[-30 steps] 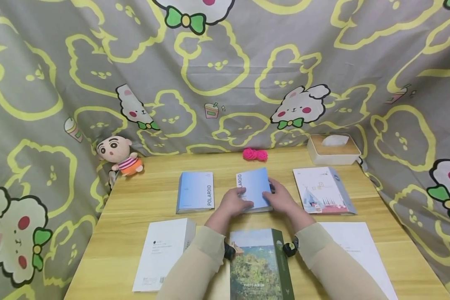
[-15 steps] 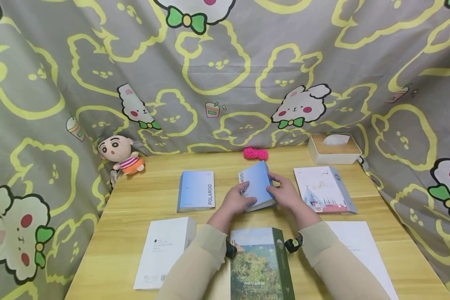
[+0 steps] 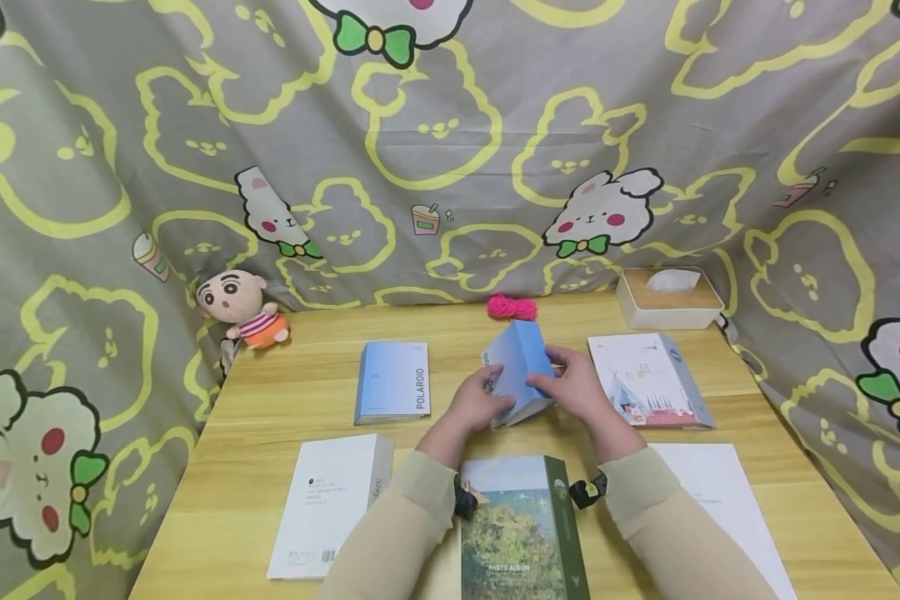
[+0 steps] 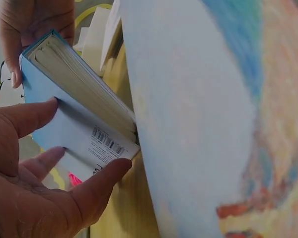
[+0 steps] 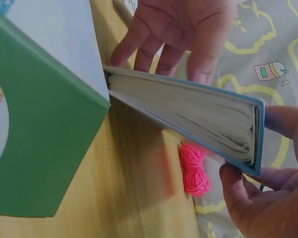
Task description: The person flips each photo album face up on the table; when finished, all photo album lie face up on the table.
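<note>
A small blue photo album (image 3: 523, 367) marked POLAROID is tilted up between both hands, above the middle of the wooden table. My right hand (image 3: 573, 385) pinches it along the spine, thumb on one cover and fingers on the other. Spread, fairly straight fingers of my left hand (image 3: 474, 400) touch the cover that bears a barcode, near its free edge. The edges of the pages (image 5: 188, 119) show at the album's end in the right wrist view. A larger photo album (image 3: 510, 525) with a painted landscape and green spine lies nearer, between the forearms.
Another blue POLAROID album (image 3: 393, 379) lies left, an illustrated white album (image 3: 641, 379) right. White albums lie front left (image 3: 330, 504) and front right (image 3: 720, 492), the latter partly under the right sleeve. Behind are pink yarn (image 3: 512, 307), a tissue box (image 3: 667, 312) and a plush doll (image 3: 243, 308).
Both hands have tilted the blue album, raising its right side so the spine now faces up towards the head camera. The other albums have stayed in place.
</note>
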`<state>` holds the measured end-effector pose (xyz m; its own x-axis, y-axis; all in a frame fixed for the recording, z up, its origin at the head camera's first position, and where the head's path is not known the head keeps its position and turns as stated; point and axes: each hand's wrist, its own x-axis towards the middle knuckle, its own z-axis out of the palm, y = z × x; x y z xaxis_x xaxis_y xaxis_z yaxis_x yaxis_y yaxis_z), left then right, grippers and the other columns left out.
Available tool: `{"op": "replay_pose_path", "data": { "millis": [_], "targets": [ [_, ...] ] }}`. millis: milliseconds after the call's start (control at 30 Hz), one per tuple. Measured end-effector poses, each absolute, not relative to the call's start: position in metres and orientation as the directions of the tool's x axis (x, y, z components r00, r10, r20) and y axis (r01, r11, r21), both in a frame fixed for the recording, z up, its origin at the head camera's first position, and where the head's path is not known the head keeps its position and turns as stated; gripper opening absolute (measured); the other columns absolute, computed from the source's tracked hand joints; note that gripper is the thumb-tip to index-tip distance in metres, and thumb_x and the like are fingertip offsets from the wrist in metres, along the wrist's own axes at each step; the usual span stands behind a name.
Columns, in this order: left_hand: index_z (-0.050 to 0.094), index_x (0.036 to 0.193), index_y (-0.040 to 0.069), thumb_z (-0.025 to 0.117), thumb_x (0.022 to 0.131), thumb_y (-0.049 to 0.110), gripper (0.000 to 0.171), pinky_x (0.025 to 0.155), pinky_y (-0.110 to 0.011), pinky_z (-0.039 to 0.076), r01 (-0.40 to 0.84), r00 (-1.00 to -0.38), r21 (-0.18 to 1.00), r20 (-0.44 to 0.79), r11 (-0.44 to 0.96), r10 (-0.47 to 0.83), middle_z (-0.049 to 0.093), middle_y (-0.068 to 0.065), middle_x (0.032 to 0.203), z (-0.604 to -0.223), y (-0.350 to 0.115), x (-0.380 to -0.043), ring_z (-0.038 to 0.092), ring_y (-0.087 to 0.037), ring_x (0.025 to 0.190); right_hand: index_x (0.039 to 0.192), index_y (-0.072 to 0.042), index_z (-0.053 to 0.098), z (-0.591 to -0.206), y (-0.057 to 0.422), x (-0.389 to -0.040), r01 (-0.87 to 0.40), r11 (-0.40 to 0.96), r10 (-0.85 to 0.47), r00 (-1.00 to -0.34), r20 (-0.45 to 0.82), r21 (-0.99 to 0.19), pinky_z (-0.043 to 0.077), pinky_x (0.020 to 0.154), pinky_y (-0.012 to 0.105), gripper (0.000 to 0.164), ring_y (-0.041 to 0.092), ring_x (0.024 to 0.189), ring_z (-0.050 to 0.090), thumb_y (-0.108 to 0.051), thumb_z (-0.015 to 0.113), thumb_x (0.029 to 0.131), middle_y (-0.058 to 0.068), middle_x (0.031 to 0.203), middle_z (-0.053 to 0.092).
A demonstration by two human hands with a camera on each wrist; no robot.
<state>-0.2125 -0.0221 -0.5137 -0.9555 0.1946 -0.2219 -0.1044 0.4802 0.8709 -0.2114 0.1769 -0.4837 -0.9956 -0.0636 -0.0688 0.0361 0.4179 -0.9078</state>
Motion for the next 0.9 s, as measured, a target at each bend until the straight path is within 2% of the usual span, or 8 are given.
{"op": "replay_pose_path", "data": {
  "millis": [167,300,467,533,733,900],
  "targets": [
    [0.053,0.157,0.018,0.076,0.099,0.03,0.063,0.105,-0.055,0.053,-0.064,-0.973,0.923,-0.143,0.38,0.183,0.051,-0.023,0.156,-0.51,-0.018,-0.211,0.053,-0.046,0.137,0.151,0.016,0.044,-0.487,0.177,-0.209,0.032,0.408,-0.06,-0.996,-0.062,-0.913,0.063,0.087,0.039,0.067,0.046,0.116,0.067,-0.011,0.076,0.099,0.036,0.148,0.052],
    [0.054,0.157,0.021,0.072,0.102,0.034,0.059,0.102,-0.056,0.055,-0.026,-0.982,0.945,-0.085,0.327,0.166,0.053,-0.02,0.155,-0.506,-0.014,-0.21,0.055,-0.047,0.134,0.153,0.013,0.044,-0.489,0.177,-0.207,0.036,0.384,-0.067,-0.995,-0.067,-0.923,0.063,0.088,0.04,0.063,0.045,0.117,0.068,-0.012,0.072,0.102,0.034,0.152,0.05],
    [0.047,0.162,0.022,0.067,0.105,0.037,0.062,0.098,-0.059,0.056,0.008,-0.977,0.95,-0.058,0.312,0.203,0.048,-0.021,0.159,-0.501,-0.014,-0.212,0.056,-0.052,0.131,0.157,0.012,0.036,-0.492,0.179,-0.207,0.056,0.333,-0.056,-0.995,-0.079,-0.941,0.061,0.092,0.04,0.069,0.047,0.121,0.065,-0.01,0.071,0.102,0.035,0.149,0.052],
    [0.046,0.162,0.021,0.067,0.106,0.034,0.061,0.098,-0.06,0.055,0.03,-0.972,0.956,-0.041,0.293,0.231,0.045,-0.02,0.162,-0.5,-0.013,-0.213,0.055,-0.053,0.133,0.157,0.013,0.035,-0.492,0.178,-0.206,0.05,0.298,-0.059,-0.996,-0.071,-0.953,0.061,0.092,0.036,0.07,0.047,0.123,0.065,-0.009,0.071,0.102,0.036,0.147,0.053],
    [0.051,0.159,0.021,0.069,0.105,0.029,0.058,0.103,-0.061,0.053,0.057,-0.964,0.96,-0.018,0.274,0.264,0.042,-0.019,0.164,-0.493,-0.01,-0.213,0.052,-0.053,0.135,0.15,0.014,0.048,-0.488,0.174,-0.202,0.013,0.219,-0.071,-0.997,-0.029,-0.976,0.059,0.082,0.022,0.058,0.04,0.116,0.07,-0.006,0.072,0.101,0.035,0.146,0.055],
    [0.051,0.159,0.026,0.07,0.103,0.028,0.059,0.086,-0.055,0.062,0.012,-0.966,0.964,-0.057,0.264,0.252,0.04,-0.019,0.165,-0.493,-0.011,-0.213,0.055,-0.051,0.133,0.151,0.01,0.049,-0.491,0.176,-0.2,0.02,0.198,-0.09,-0.995,-0.039,-0.98,0.062,0.082,0.026,0.051,0.033,0.114,0.071,-0.004,0.065,0.104,0.033,0.149,0.054]
  ]
}}
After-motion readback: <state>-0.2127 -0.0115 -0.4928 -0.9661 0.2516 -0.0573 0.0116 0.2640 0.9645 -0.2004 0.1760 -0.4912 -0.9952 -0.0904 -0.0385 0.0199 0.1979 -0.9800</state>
